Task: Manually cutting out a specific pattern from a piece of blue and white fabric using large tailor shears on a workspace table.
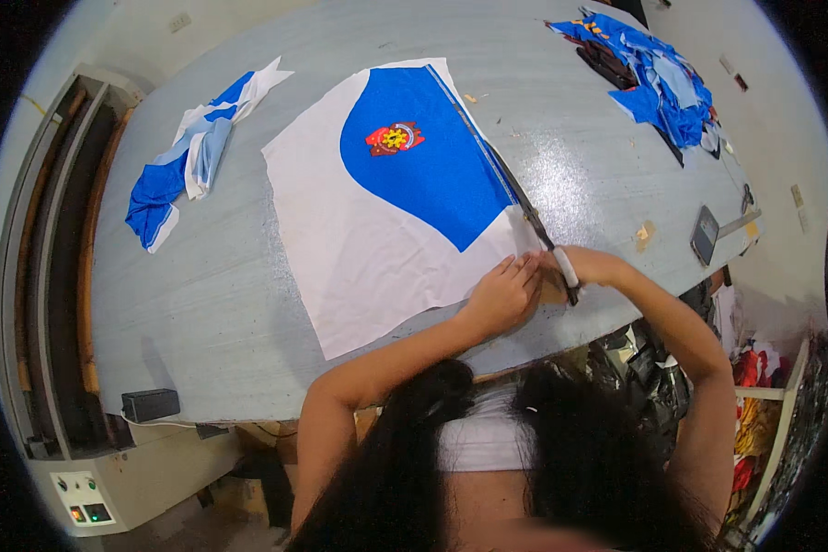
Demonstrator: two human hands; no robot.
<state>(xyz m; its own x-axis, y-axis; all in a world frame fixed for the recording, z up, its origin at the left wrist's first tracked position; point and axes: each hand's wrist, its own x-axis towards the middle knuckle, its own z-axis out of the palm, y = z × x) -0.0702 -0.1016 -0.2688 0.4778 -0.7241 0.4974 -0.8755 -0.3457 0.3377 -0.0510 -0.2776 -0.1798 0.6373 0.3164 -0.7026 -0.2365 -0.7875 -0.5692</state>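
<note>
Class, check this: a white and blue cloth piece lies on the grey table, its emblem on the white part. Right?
Not quite: the head view shows the emblem on the blue part, not the white part. The cloth piece does lie on the grey table.

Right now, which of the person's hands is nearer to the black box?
Left. The left hand is well to the right of the black box, at the white cloth; the right hand is farther right.

No lettering can be read; 1 red-and-yellow emblem [395, 139] marks the blue-and-white fabric [432, 189].
</note>
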